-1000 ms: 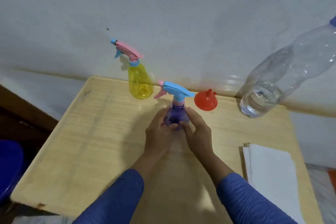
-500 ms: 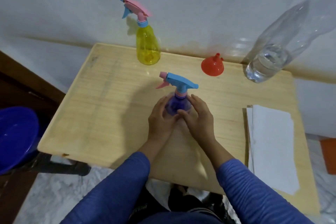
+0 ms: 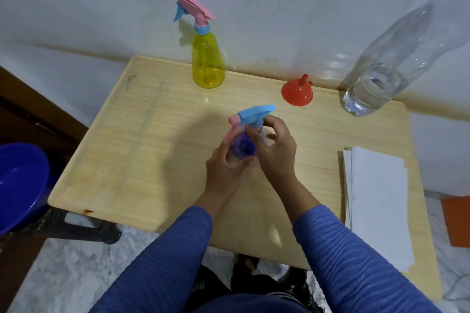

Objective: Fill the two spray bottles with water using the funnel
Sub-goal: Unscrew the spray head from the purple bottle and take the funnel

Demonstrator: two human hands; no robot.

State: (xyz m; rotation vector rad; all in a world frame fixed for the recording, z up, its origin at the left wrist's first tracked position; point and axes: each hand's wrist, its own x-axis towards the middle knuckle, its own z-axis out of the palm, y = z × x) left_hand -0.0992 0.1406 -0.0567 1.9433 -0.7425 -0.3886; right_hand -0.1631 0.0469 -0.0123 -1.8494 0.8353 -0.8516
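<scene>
From the head view I see a wooden table [image 3: 157, 150] set against a white wall [image 3: 279, 7]. Near its middle stands the purple spray bottle [image 3: 243, 146], fitted with a blue spray head [image 3: 255, 112] and a pink trigger. My left hand [image 3: 223, 173] wraps the bottle's lower body from the near left side, fingers closed around it. My right hand [image 3: 276, 151] reaches to the neck, thumb and fingertips pinching the collar just under the spray head. The yellow spray bottle [image 3: 208, 66], with a pink head and blue trigger, stands upright at the far edge, well apart from both hands. The orange funnel [image 3: 297, 91] rests mouth down, spout up, to its right. A clear plastic bottle [image 3: 396, 58], holding water in its lower part, stands at the far right corner. White paper sheets [image 3: 379, 201] lie along the right edge. A blue basin [image 3: 20, 183] sits beyond the table's left side.
</scene>
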